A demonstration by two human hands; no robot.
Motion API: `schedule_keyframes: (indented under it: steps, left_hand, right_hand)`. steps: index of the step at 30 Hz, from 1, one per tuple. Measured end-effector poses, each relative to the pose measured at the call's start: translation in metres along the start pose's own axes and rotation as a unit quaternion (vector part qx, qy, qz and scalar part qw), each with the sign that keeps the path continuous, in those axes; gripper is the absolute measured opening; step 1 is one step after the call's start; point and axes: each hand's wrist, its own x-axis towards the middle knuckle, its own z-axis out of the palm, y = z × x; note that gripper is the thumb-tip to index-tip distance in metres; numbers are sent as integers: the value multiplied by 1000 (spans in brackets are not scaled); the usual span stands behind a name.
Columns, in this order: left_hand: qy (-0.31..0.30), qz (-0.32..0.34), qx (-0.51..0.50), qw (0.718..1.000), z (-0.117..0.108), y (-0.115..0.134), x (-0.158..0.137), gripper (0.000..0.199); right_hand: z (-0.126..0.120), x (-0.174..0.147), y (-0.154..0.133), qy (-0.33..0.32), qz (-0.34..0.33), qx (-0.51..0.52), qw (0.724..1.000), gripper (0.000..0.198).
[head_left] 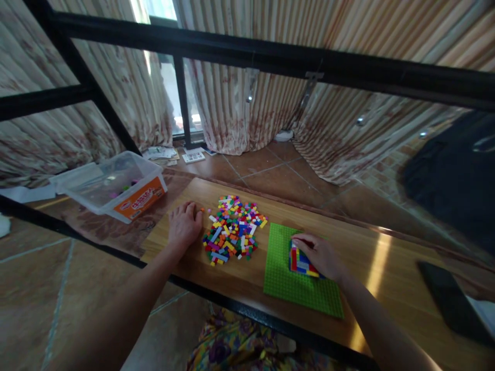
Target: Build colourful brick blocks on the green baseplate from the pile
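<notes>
Toward the left end of the wooden table, my left hand [184, 225] rests palm down beside a heap of loose toy bricks [234, 226]. Its fingers are loosely bent and a little apart, with nothing seen in them. A green studded baseplate [278, 278] lies right of the heap. On it sits a low, multicoloured toy brick build [301, 264], with red, blue, grey and yellow bricks showing. My right hand [319, 256] covers the right part of this build, its thumb and fingertips closed at the far left corner. Whether a separate small brick is pinched there is hidden.
A clear plastic bin [116, 185] with an orange label and a few bricks inside stands left, beyond the table [240, 283]. A dark flat device [450, 299] lies at the right end. A black metal bar [247, 51] crosses in front of the curtains.
</notes>
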Motion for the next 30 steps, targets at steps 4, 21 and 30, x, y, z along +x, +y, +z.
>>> schedule_keyframes:
  steps: [4,21,30]
  left_hand:
    - [-4,-5,1,1000,-1,2,-1,42]
    - [-8,-6,-23,1000,-1,0,-4,37]
    - [-7,0,-29,1000,0,0,-5,38]
  right_hand:
    - [-1,9,-6,15,-14,-13,1000,29]
    - [121,178,-121,-75,-160,-126,976,40]
    - [135,143,-132,-45,-167,-91,981,26]
